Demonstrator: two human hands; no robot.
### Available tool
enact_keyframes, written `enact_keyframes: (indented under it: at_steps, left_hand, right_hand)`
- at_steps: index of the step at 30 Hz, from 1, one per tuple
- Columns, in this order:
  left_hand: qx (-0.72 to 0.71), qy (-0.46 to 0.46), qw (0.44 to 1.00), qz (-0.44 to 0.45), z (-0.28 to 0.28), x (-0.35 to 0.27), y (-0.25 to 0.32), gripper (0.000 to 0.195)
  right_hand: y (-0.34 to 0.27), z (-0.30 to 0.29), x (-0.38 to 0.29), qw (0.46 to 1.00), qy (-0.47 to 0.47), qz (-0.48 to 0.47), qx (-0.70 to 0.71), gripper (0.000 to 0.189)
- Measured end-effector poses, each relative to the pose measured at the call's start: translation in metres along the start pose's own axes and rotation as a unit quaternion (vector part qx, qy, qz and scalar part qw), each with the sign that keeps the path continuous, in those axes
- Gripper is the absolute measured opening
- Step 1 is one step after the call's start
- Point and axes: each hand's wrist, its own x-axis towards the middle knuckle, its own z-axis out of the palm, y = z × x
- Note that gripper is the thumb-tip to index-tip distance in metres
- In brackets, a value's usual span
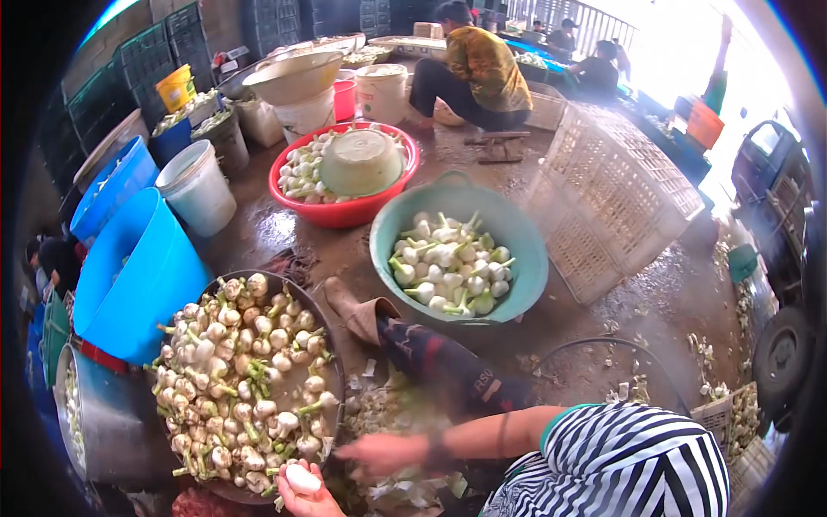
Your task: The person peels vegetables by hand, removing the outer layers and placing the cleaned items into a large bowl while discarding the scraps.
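My left hand [309, 497] is palm up at the bottom edge, beside the near rim of a wide round basin [339, 362], holding a peeled white garlic bulb [302, 479]. The basin is filled with unpeeled, soil-stained garlic bulbs [216, 388] with short green stems. To the right of it, my right hand [384, 454] is blurred over a heap of garlic skins [413, 485]; whether its fingers hold anything cannot be made out. Ahead stands a green plastic tub [526, 284] with cleaned white garlic bulbs [452, 265] in it.
A red basin [342, 216] holds garlic and an upturned bowl [362, 161]. Blue tubs [139, 278] and a white bucket [197, 187] stand at the left. Plastic crates [607, 200] lie at the right. A person [484, 71] crouches ahead; a low stool [499, 145] is nearby. The floor is wet.
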Motion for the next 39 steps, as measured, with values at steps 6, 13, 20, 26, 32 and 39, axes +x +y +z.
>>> enact_keyframes:
  at_steps: [6,13,20,26,32,39]
  left_hand:
    - [0.056,-0.231,0.971,-0.019,0.002,0.002,-0.035,0.053]
    - [0.198,-0.114,0.974,-0.016,0.009,0.002,-0.01,0.042]
    - [0.166,-0.047,0.984,-0.046,0.006,0.013,-0.011,0.032]
    - [0.149,-0.038,0.987,-0.05,0.003,0.017,-0.008,0.031]
    - [0.177,-0.029,0.982,-0.053,0.01,0.027,0.006,0.027]
    - [0.175,-0.047,0.982,-0.051,-0.001,0.025,0.011,0.026]
  right_hand:
    - [-0.029,-0.019,0.041,0.976,-0.047,-0.068,0.2,0.045]
    - [0.016,-0.191,0.025,0.887,0.246,0.115,-0.373,0.04]
    - [-0.025,-0.125,0.121,0.953,-0.026,0.076,-0.293,0.043]
    - [0.005,-0.006,0.242,0.958,-0.117,-0.1,-0.244,0.04]
    - [0.071,0.029,0.306,0.874,-0.2,-0.124,-0.426,0.042]
    - [0.054,0.025,0.303,0.841,-0.226,-0.087,-0.484,0.037]
